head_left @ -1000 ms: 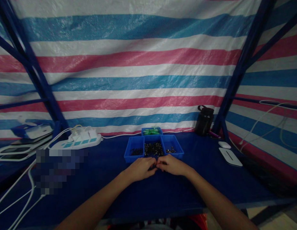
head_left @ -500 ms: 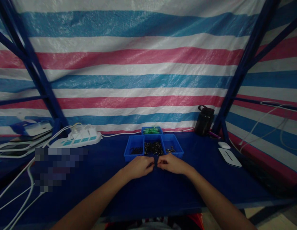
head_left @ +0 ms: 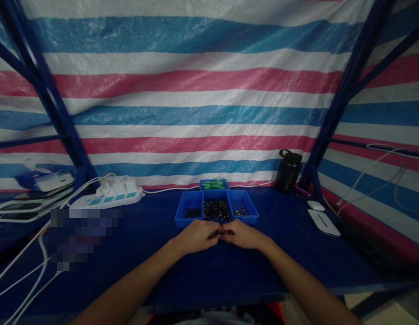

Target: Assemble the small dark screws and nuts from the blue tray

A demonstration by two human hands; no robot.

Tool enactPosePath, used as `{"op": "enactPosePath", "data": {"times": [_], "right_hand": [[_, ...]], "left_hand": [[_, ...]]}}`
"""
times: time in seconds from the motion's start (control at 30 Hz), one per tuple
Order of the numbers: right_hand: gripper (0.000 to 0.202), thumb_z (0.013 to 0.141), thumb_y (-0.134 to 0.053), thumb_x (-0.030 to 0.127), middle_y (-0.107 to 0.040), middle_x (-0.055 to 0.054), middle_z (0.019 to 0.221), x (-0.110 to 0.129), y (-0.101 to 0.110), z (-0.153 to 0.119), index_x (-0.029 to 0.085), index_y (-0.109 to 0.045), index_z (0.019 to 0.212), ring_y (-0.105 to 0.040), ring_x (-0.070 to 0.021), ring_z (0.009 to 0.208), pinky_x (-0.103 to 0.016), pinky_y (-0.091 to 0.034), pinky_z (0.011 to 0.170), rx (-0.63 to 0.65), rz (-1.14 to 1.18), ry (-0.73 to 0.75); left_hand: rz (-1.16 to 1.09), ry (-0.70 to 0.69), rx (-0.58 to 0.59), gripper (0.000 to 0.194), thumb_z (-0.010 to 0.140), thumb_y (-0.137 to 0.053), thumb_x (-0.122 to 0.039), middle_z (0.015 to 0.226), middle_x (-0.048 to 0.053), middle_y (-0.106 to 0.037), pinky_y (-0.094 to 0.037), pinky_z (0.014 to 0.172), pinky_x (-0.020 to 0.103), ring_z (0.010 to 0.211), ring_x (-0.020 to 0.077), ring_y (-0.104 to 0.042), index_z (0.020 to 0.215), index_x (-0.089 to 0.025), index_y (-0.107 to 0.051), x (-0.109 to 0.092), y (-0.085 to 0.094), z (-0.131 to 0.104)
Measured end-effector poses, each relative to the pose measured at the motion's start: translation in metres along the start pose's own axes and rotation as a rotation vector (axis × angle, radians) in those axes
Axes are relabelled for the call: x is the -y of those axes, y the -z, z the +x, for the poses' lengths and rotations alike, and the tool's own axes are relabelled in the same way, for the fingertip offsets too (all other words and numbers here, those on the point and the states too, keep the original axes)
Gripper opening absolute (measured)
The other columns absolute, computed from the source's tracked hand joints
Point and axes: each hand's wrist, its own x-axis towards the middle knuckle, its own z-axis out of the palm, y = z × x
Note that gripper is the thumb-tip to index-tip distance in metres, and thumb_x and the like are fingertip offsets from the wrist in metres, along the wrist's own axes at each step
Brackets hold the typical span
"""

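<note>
My left hand (head_left: pixel 200 236) and my right hand (head_left: pixel 243 234) meet fingertip to fingertip over the blue table, just in front of the bins. Both are closed in a pinch around something small and dark, too tiny to name. Behind them, the left blue bin (head_left: pixel 178 212) holds small black parts (head_left: pixel 193 212). The middle blue bin (head_left: pixel 214 194) contains a heap of black and shiny small parts (head_left: pixel 216 210). In the right blue bin (head_left: pixel 250 203) lie a few small metallic parts (head_left: pixel 241 211).
Farther back stands a small blue bin of green packets (head_left: pixel 214 184). A black bottle (head_left: pixel 288 171) is at the back right, with a white flat device (head_left: pixel 323 222) nearer. On the left are a white power strip (head_left: pixel 108 198), cables and stacked devices (head_left: pixel 36 203). A striped tarp (head_left: pixel 202 117) hangs behind.
My two hands have come together, closing the small gap between their fingertips. The bins and other objects stay where they were.
</note>
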Motion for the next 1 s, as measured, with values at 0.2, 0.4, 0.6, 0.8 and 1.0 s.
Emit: {"op": "enactPosePath", "data": {"times": [0.2, 0.4, 0.6, 0.8, 1.0], "right_hand": [[0.015, 0.084, -0.052, 0.023, -0.062, 0.000, 0.064, -0.002, -0.001, 0.000, 0.014, -0.062, 0.078, -0.054, -0.0117, 0.057, -0.020, -0.034, 0.052, -0.044, -0.028, -0.022], [0.015, 0.084, -0.054, 0.027, -0.063, 0.000, 0.066, -0.006, 0.001, -0.001, 0.015, -0.062, 0.081, -0.056, -0.0113, 0.058, -0.019, -0.034, 0.052, -0.055, -0.036, -0.058], [0.017, 0.085, -0.053, 0.030, -0.061, 0.001, 0.064, -0.005, -0.001, 0.000, 0.016, -0.061, 0.081, -0.055, -0.0110, 0.057, -0.019, -0.034, 0.052, -0.085, -0.018, -0.054], [0.019, 0.089, -0.049, 0.030, -0.063, 0.000, 0.069, 0.000, 0.000, 0.001, 0.017, -0.062, 0.084, -0.056, -0.0115, 0.060, -0.020, -0.035, 0.054, -0.119, -0.034, -0.021], [0.021, 0.089, -0.048, 0.029, -0.063, 0.000, 0.068, 0.005, 0.000, 0.002, 0.017, -0.062, 0.080, -0.055, -0.0115, 0.060, -0.020, -0.033, 0.054, -0.165, -0.100, -0.010]], "left_hand": [[0.004, 0.004, 0.006, 0.010, 0.087, -0.049, -0.023, 0.075, -0.002, -0.063, -0.033, 0.055, 0.021, 0.062, 0.0118, -0.057, 0.092, -0.020, -0.057, 0.001, 0.000, -0.001], [0.048, 0.059, 0.090, 0.007, 0.085, -0.050, -0.024, 0.070, -0.002, -0.062, -0.032, 0.052, 0.021, 0.060, 0.0127, -0.058, 0.087, -0.020, -0.056, 0.002, 0.004, 0.000], [0.115, 0.073, 0.132, 0.010, 0.086, -0.049, -0.026, 0.069, -0.001, -0.063, -0.034, 0.051, 0.022, 0.061, 0.0149, -0.060, 0.082, -0.019, -0.055, 0.002, 0.004, 0.000], [0.163, 0.106, 0.124, 0.012, 0.088, -0.047, -0.027, 0.073, 0.001, -0.065, -0.038, 0.054, 0.023, 0.066, 0.0177, -0.062, 0.085, -0.020, -0.056, 0.002, -0.001, 0.001], [0.161, 0.124, 0.133, 0.013, 0.088, -0.047, -0.028, 0.075, 0.002, -0.065, -0.039, 0.055, 0.023, 0.067, 0.0178, -0.063, 0.084, -0.019, -0.056, 0.002, -0.001, 0.001]]}}
